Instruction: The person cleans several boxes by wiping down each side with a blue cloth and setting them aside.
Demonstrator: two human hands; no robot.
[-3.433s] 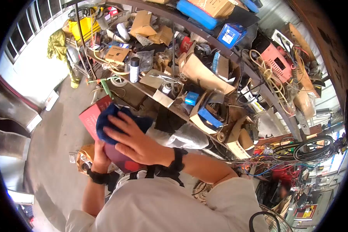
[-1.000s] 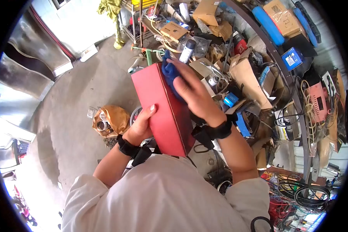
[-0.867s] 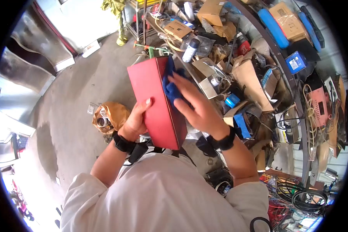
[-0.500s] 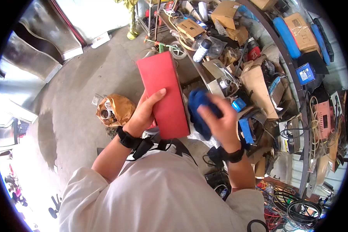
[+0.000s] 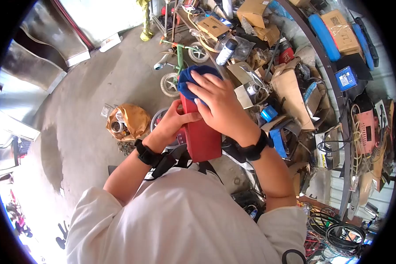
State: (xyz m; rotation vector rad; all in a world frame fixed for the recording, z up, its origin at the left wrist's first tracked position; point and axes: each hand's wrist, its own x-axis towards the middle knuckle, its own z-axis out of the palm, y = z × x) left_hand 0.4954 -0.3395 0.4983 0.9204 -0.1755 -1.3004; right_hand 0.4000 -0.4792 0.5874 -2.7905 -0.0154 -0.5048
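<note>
The left arm [image 5: 124, 179] and right arm [image 5: 273, 179] angle inward from bent elbows, the left hand [image 5: 170, 126] gripping with its thumb uppermost, the right hand [image 5: 219, 105] farther forward, back upward, fingers slightly parted.

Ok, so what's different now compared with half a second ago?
The right hand has brought the blue cloth in from beside the red box and up to its far end, where it now presses. The box has been turned to a different tilt. Nothing was let go: the left hand still grips the box. The brown bag on the floor stayed put.
</note>
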